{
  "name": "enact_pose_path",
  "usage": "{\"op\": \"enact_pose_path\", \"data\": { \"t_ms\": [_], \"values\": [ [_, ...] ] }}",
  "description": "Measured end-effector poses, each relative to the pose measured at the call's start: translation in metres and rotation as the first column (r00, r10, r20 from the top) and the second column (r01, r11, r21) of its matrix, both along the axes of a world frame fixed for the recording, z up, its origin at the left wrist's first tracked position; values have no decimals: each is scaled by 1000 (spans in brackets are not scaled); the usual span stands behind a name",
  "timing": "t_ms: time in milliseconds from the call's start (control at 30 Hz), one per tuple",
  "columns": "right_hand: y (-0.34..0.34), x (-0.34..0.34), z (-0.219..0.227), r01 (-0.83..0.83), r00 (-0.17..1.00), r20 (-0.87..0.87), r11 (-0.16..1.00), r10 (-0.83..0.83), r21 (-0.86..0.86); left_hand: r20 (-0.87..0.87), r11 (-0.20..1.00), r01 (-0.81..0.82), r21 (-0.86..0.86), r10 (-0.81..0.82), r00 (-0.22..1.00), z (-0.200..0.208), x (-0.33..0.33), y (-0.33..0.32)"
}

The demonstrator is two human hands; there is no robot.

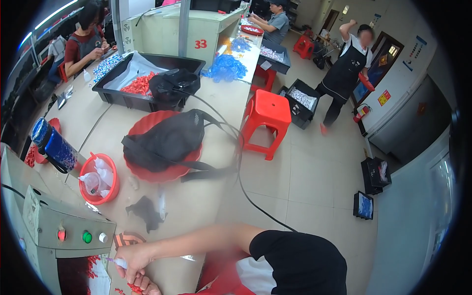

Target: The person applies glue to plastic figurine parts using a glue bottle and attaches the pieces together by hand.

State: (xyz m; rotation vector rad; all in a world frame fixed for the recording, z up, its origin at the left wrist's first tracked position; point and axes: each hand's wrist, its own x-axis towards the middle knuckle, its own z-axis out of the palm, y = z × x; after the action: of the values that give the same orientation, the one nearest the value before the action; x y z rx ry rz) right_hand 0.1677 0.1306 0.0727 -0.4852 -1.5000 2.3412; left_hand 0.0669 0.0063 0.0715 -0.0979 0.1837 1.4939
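At the near edge of the workbench (196,206), the right hand (132,258) pinches a small white plastic piece (119,263) beside the grey machine (64,236). The left hand (146,285) curls just below it, but I cannot tell what it grips. Plenty of red pieces (93,273) lie loose by the machine, so much seems left.

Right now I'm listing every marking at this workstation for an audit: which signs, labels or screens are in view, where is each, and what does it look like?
Red painted digits: on the pale green cabinet face, far end of the bench.
Yellow-and-red square sign: on the white wall, right, near the fire extinguisher.
Small blue plate: high on that wall.
Blue-faced flat panel: on the floor, right; screen or not, unclear.
Red, green, white round buttons: grey machine front, above the left hand.
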Motion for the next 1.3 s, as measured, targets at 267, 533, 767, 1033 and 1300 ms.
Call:
{"op": "enact_pose_path", "data": {
  "t_ms": [267,533,767,1033,1300],
  "values": [
    [-2,6,9,-4,999,36,996,1,95,-13,997,44,-58,-45,999,-24,-15,-4],
    [0,7,2,-107,994,-3,993,107,44,109,970,200,-137,-186,976,-14,-15,2],
    [1,5,4,-121,992,-34,991,123,65,-344,881,-190,-434,33,938,1,0,-6],
    [3,5,-4,-118,993,-20,992,119,46,69,960,152,-235,-140,988,-31,-21,-7],
    [6,9,4,-150,989,16,985,150,84,-122,952,200,233,-175,977,-108,-63,-31]
  ]
}}
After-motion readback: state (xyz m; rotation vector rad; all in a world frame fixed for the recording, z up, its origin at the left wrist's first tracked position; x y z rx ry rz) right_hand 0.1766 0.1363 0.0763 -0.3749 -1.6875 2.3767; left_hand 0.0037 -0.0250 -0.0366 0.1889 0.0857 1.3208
